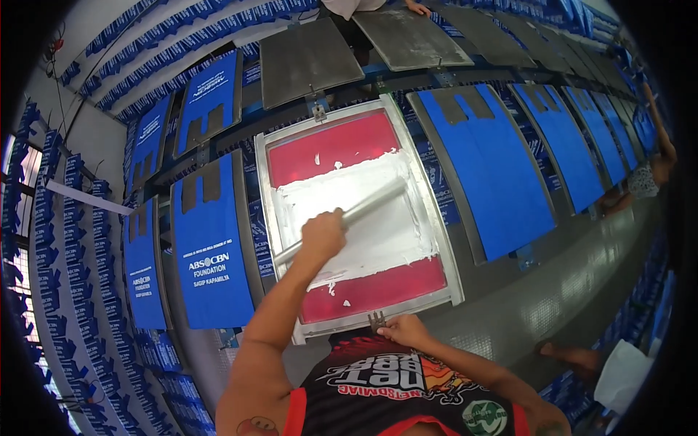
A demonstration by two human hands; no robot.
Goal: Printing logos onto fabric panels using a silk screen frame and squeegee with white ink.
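My left hand (pixel 323 234) is closed on a long silver squeegee (pixel 376 196), held diagonally across a screen printing frame (pixel 453 287). Thick white ink (pixel 356 258) covers the middle of the red mesh (pixel 334 134), with loose smears on both red ends. My right hand (pixel 400 328) pinches a metal clamp (pixel 376 318) at the frame's near edge. Another clamp (pixel 318 110) sits at the far edge.
Metal boards with blue printed fabric (pixel 483 182) flank the frame, with bare dark boards (pixel 309 58) behind. A person (pixel 352 11) stands across; another's arm (pixel 658 145) is at far right. Blue printed pieces (pixel 80 247) hang in rows at left.
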